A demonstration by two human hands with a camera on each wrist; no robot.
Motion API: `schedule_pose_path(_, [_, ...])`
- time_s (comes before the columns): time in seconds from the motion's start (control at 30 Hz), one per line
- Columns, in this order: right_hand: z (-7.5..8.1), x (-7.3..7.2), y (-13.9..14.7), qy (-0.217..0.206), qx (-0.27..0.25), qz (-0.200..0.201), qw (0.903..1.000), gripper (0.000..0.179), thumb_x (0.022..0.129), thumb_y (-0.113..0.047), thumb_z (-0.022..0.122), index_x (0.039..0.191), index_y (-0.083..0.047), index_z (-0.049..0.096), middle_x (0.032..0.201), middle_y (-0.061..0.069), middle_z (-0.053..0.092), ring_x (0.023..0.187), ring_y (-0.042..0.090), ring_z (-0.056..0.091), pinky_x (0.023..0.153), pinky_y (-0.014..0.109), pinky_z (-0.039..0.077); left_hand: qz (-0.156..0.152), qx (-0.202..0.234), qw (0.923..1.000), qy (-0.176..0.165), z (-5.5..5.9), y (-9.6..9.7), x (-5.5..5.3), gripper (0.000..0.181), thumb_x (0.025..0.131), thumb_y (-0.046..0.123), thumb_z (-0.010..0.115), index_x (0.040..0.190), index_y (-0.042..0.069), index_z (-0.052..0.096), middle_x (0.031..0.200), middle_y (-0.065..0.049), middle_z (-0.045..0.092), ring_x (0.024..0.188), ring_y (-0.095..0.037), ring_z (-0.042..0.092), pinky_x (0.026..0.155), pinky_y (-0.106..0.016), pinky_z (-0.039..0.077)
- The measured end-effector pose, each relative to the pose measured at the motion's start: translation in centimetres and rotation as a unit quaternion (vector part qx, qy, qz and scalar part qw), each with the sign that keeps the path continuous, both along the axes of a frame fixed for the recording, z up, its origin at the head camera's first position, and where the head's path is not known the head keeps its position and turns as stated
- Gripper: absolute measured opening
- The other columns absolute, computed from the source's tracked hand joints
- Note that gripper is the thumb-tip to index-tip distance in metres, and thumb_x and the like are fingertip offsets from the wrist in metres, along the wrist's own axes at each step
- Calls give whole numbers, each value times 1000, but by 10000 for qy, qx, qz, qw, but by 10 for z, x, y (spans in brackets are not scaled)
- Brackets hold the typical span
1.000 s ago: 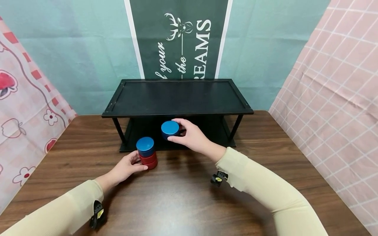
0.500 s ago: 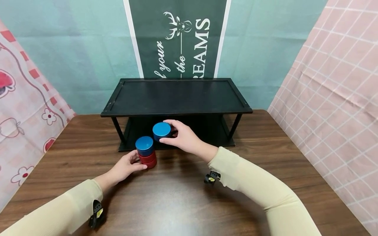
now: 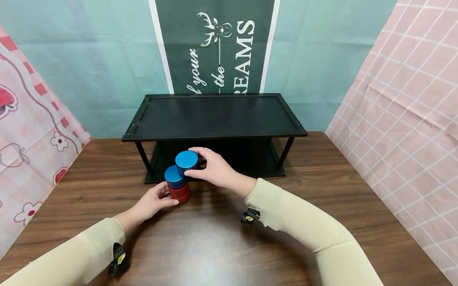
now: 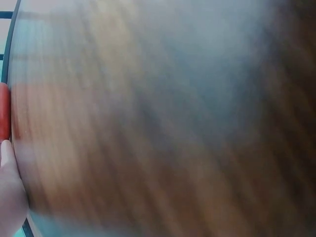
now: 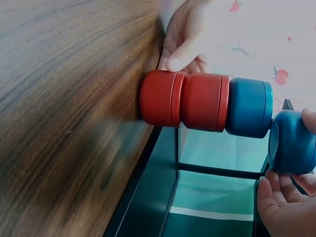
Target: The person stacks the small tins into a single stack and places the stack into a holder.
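Observation:
Two red round tins, the lower and the upper, stand stacked on the table with a blue tin on top. My left hand holds the bottom of this stack, its thumb on the front of the lowest red tin and its fingers behind. Between thumb and fingers my right hand grips a second blue tin. That tin hangs at the top of the stack, offset to the right and overlapping the lower blue lid in the head view. Only a sliver of red tin shows in the left wrist view.
A black two-tier rack stands at the back of the wooden table, just behind the stack. Its lower shelf lies behind the right hand. Cloth hangings enclose the back and both sides.
My right hand has carried its blue tin leftward, from over the rack's front to the top of the stack. The left hand and the stack have stayed in place.

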State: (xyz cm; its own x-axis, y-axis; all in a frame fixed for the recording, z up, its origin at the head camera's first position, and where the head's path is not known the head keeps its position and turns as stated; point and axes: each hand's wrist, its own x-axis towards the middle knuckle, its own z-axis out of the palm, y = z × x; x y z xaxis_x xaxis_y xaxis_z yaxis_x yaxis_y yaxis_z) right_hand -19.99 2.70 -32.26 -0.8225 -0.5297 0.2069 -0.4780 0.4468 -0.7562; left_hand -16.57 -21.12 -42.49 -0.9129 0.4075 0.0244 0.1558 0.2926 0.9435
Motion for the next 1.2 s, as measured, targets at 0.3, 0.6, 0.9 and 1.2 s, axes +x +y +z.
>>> schedule_pose_path(0.3, [0,2,-17,-26,78,231,9997,62,82,-27,73,134,-10,46,125,4,52,104,15,53,87,30,50,-2,21,10000,-77,0,0,1,60,85,12,68,133,-6,38,127,-23,52,120,-35,47,100,-48,36])
schedule_pose_path(0.6, [0,4,-25,83,235,301,9992,64,82,-28,73,136,-8,45,124,5,52,105,14,53,84,26,50,37,45,10000,-6,-1,2,1,58,84,10,69,131,-6,40,125,-23,54,119,-34,48,100,-47,37])
schedule_pose_path(0.9, [0,4,-27,111,353,303,9989,65,82,-31,72,137,-9,44,125,5,52,106,13,52,82,20,49,32,5,10000,16,0,2,0,58,84,11,69,132,-6,40,126,-23,53,119,-34,48,100,-46,36])
schedule_pose_path(1.2, [1,7,-28,4,392,238,9989,65,84,-32,70,138,-10,41,125,6,50,102,13,53,77,17,48,28,49,10000,42,0,1,0,58,84,9,69,131,-6,40,125,-23,54,119,-34,49,100,-45,37])
